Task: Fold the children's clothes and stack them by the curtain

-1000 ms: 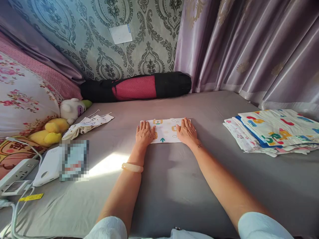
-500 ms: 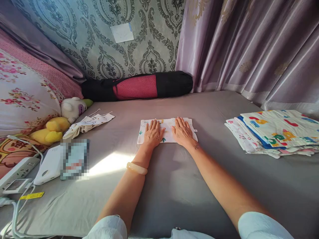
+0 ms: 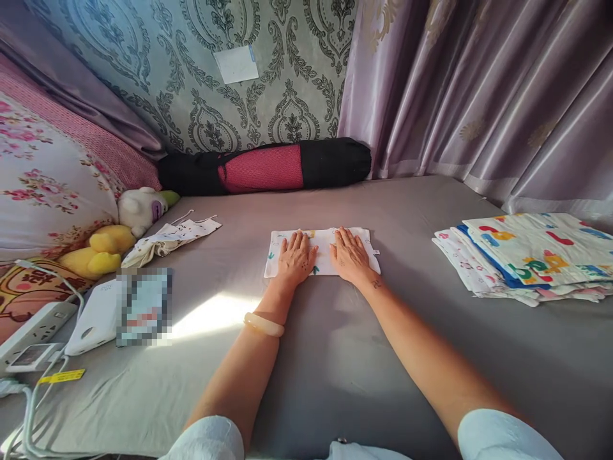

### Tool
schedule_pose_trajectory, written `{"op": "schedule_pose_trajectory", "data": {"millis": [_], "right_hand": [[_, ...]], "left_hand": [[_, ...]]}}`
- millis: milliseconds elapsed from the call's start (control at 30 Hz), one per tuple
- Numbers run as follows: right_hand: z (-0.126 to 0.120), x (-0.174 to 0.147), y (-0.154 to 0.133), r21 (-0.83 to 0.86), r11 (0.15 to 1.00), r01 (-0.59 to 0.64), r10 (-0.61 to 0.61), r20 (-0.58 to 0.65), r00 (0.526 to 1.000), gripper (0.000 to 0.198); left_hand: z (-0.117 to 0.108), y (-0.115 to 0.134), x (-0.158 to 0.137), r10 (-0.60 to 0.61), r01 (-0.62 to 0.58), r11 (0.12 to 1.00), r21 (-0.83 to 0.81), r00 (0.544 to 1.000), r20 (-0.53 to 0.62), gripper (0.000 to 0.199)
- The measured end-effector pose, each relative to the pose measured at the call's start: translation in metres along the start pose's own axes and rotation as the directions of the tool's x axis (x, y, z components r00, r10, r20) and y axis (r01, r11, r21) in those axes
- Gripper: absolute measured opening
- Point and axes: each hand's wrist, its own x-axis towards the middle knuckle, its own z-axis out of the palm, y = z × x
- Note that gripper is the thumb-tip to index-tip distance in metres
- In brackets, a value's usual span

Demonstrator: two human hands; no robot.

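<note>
A white printed cloth (image 3: 323,248), folded into a flat rectangle, lies on the grey bed sheet (image 3: 325,358) in front of me. My left hand (image 3: 295,257) rests palm down on its left half, fingers stretched out and pointing away from me. On the right half, my right hand (image 3: 352,255) lies flat too, fingers extended. Neither hand grips the cloth. A small tag sticks out from the cloth's right edge. What lies under my palms is hidden.
To the right is a stack of folded printed cloths (image 3: 536,255). A drawstring pouch (image 3: 170,239), plush toys (image 3: 103,249), a white power bank (image 3: 96,316) and a power strip (image 3: 38,332) with cables lie left. A black and red rolled bag (image 3: 263,167) lies along the wall.
Nearly everything is the same. Both hands stay flat on the cloth, and the whole view has shifted very slightly.
</note>
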Motion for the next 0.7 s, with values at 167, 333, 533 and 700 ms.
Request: {"op": "schedule_pose_trajectory", "data": {"millis": [167, 333, 533, 700], "right_hand": [[0.0, 0.0, -0.007, 0.028, 0.987, 0.157, -0.156, -0.039, 0.987, 0.057], [0.005, 0.0, -0.006, 0.039, 0.985, 0.171, -0.172, 0.039, 0.984, 0.057], [0.006, -0.001, -0.006, 0.034, 0.986, 0.162, -0.164, 0.05, 0.985, 0.057], [-0.001, 0.0, -0.01, 0.015, 0.989, 0.147, -0.147, 0.076, 0.986, 0.058]], "left_hand": [[-0.004, 0.01, -0.001, 0.102, -0.101, 0.995, 0.009, 0.994, -0.034, 0.052], [0.001, 0.012, -0.001, 0.123, -0.122, 0.992, -0.017, 0.99, 0.067, 0.05], [0.008, 0.009, 0.0, 0.117, -0.116, 0.992, -0.051, 0.993, 0.026, 0.05], [0.001, 0.001, 0.0, 0.104, -0.113, 0.981, -0.156, 0.992, -0.066, 0.041]]}}
